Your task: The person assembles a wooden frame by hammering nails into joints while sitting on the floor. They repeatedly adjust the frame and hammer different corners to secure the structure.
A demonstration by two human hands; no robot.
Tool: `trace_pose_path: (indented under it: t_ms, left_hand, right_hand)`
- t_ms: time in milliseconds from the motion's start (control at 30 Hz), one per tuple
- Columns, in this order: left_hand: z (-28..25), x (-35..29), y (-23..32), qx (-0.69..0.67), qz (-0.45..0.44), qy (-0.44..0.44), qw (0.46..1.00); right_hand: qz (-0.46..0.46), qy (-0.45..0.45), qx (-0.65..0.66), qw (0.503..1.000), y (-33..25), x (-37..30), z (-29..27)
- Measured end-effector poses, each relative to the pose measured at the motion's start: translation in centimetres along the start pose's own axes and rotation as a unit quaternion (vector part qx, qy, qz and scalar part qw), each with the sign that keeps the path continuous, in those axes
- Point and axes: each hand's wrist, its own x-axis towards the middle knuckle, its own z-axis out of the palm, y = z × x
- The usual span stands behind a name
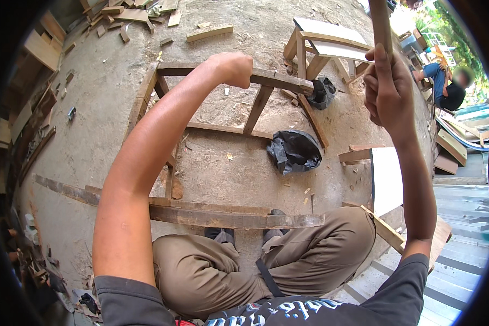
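Observation:
In front of my bent knees lies a wooden frame (258, 108) of joined brown bars. My left hand (231, 69) is closed over its far rail, covering that stretch of the wood. A small upright nail-like piece shows on the rail just right of the fist. Raised at the upper right, my right hand (386, 89) grips a thick wooden handle (381, 27); its upper end runs out of the picture, so its head, if any, is hidden. A long timber bar (239, 219) crosses just before my knees.
Black plastic bags (294, 152) lie by the frame's right end. Beyond stands a white-topped wooden stool (331, 41); another white-topped piece (386, 179) is beside my right knee. Wood offcuts (209, 33) litter the far floor. Another person (445, 89) sits far right, near corrugated sheets (462, 217).

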Motion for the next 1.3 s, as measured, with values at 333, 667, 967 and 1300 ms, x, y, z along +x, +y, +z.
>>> trace_pose_path:
  t_ms: [333, 667, 967, 1300]
  left_hand:
    - [0.3, -0.3, 1.3, -0.020, 0.149, 0.110, 0.982]
    - [0.2, -0.7, 2.3, -0.039, 0.081, 0.082, 0.993]
    - [0.5, -0.5, 2.2, -0.041, 0.085, 0.096, 0.991]
    - [0.2, 0.0, 2.3, -0.009, 0.079, 0.062, 0.995]
  right_hand:
    - [0.095, -0.077, -0.043, 0.992, 6.9, -2.6, 2.5]
    - [0.105, -0.153, -0.201, 0.962, 5.5, -3.9, 2.1]
    - [0.096, -0.177, -0.235, 0.951, 5.5, -3.9, 1.9]
    - [0.076, -0.182, -0.233, 0.952, 5.4, -3.7, 1.5]
